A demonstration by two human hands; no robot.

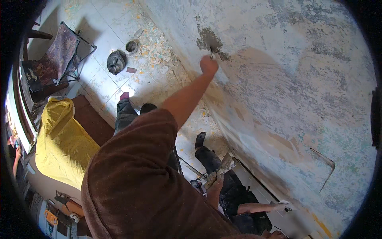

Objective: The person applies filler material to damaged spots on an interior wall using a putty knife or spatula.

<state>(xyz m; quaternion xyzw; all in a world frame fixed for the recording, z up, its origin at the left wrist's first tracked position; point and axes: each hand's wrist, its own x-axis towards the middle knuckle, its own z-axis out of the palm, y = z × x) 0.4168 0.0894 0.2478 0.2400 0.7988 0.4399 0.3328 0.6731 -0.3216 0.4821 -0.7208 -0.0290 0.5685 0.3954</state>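
Observation:
My left hand, at the end of a brown-sleeved arm, is closed in a fist against the wall. From it projects a small trowel, mostly hidden, touching a dark, wet-looking mortar patch. Lower down, beside my torso, my right hand is wrapped round a flat-bladed scraper with a pale, smeared blade. Its handle is partly hidden by the fingers and what looks like mortar.
Plaster chips litter the tiled floor by the wall. A dark bag, a small bucket, a folding chair and yellow sheet lie left. Another person's hand is near a grey blade. A bent metal rod sticks out.

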